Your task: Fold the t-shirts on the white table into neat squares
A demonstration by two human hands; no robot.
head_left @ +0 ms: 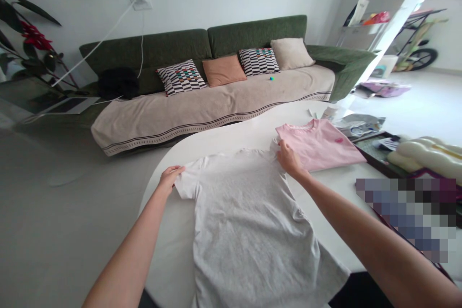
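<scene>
A light grey T-shirt [249, 221] lies spread over the white table [224, 140], its neck toward the sofa and its hem toward me. My left hand [171, 177] pinches the tip of the left sleeve. On the other side, my right hand [288, 158] grips the right sleeve, most of which is hidden behind the fingers. Shallow creases run across the shirt's body, and its lower right corner flares outward near the table's edge. Just beyond my right hand rests a folded pink T-shirt [319, 143] with a small darker pink mark.
Right of the pink shirt are a silvery plastic bag [361, 125], a dark tray [378, 154] and a puffy cream-coloured object [429, 154]. A blurred-out patch covers something nearer me. Behind the table stands a green sofa [173, 43] with several cushions; a laptop [72, 106] is at left.
</scene>
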